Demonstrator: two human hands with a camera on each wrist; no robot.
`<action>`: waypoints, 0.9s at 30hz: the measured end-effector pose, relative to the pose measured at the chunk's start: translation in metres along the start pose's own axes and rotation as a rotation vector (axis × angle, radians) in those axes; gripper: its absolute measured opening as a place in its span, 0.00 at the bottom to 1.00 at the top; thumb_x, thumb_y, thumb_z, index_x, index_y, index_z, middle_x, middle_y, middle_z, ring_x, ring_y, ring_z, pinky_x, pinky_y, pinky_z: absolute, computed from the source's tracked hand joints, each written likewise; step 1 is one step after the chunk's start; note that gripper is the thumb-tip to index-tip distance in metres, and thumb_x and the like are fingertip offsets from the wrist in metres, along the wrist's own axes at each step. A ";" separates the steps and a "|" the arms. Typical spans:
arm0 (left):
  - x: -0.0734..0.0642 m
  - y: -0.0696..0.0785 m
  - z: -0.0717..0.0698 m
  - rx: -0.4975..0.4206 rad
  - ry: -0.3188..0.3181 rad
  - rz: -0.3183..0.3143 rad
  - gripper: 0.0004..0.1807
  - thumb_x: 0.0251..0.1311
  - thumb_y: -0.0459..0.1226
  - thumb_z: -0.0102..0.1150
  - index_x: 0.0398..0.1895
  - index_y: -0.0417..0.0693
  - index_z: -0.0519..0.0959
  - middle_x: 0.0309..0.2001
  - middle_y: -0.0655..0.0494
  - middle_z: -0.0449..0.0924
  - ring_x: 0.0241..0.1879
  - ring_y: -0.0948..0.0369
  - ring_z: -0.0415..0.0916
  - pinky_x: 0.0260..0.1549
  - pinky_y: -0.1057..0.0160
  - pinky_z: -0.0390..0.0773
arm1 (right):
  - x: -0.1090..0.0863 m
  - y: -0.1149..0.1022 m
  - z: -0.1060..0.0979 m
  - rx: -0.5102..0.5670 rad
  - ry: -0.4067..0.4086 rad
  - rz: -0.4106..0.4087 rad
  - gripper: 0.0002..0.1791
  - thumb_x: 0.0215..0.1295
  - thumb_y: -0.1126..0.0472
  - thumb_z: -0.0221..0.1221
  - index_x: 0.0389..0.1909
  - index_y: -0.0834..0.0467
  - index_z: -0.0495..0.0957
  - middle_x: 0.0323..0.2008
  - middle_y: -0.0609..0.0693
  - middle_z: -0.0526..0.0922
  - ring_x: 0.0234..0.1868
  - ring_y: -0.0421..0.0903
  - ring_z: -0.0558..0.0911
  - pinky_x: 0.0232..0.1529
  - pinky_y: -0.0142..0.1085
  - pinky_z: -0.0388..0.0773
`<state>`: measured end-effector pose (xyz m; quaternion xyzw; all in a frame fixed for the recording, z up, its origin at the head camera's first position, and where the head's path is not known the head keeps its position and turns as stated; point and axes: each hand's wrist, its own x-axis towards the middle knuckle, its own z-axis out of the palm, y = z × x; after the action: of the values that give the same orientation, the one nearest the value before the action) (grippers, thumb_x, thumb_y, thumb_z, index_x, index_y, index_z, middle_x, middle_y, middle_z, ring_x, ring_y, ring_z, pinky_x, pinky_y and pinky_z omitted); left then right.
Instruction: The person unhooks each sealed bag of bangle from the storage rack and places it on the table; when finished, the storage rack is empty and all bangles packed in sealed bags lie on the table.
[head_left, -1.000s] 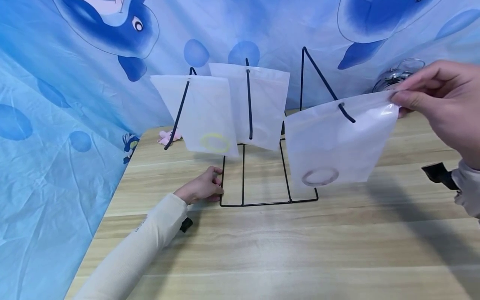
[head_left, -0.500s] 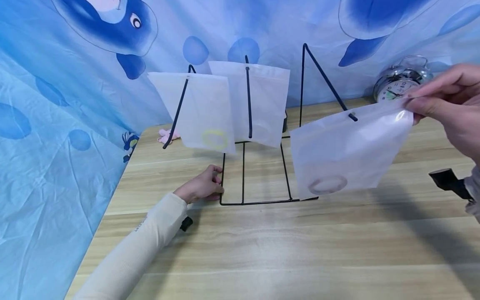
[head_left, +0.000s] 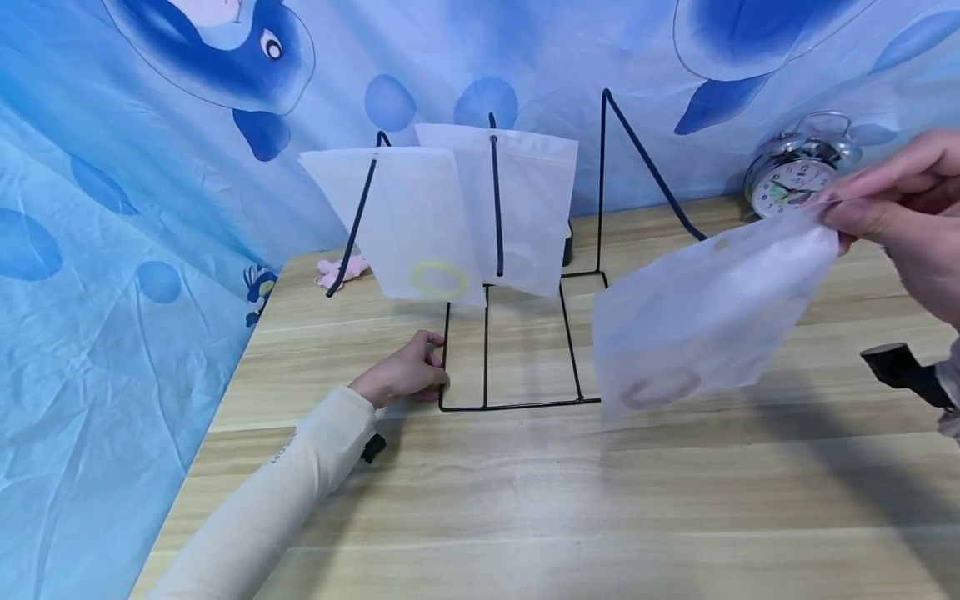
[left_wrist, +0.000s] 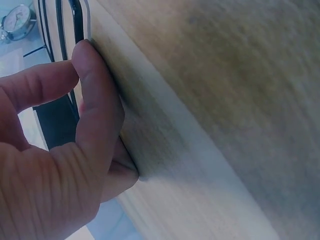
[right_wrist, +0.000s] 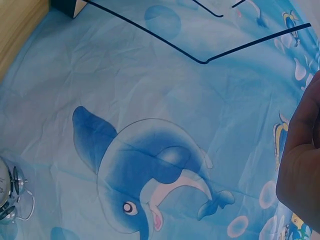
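My right hand (head_left: 911, 212) pinches the upper right corner of a translucent white zip bag (head_left: 697, 312), with a brownish ring (head_left: 662, 388) showing near its bottom. A small hole shows at the bag's top edge, right beside the end of the rack's right hook (head_left: 651, 158), whose tip is hidden behind the bag. My left hand (head_left: 408, 367) holds the left base bar of the black wire rack (head_left: 487, 358); in the left wrist view, thumb and index finger (left_wrist: 92, 75) meet at that bar. Only part of my right hand (right_wrist: 302, 170) shows in the right wrist view.
Two more white bags hang on the rack: a left one (head_left: 412, 217) with a yellow ring inside, and a middle one (head_left: 536, 208) behind it. A twin-bell alarm clock (head_left: 793, 185) stands back right. A pink toy (head_left: 341, 271) lies back left. Blue dolphin-print cloth (head_left: 562, 50) backs the table.
My right hand has drawn the bag rightward and towards me along the hook to its end; the bag now tilts. The clock has come into fuller view. My left hand stays on the base.
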<state>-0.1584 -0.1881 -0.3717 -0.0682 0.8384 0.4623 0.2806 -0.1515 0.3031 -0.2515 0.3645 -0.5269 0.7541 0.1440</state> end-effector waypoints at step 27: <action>-0.001 -0.003 0.002 0.029 0.033 0.021 0.33 0.65 0.24 0.58 0.69 0.41 0.56 0.46 0.45 0.65 0.35 0.54 0.74 0.34 0.61 0.84 | -0.034 0.037 -0.095 -0.297 0.239 0.498 0.12 0.68 0.76 0.56 0.33 0.58 0.84 0.28 0.46 0.87 0.27 0.36 0.84 0.25 0.25 0.81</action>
<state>-0.1557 -0.1885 -0.3738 -0.0631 0.8502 0.4519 0.2628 -0.1883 0.3792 -0.3182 0.1079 -0.6837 0.7185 0.0676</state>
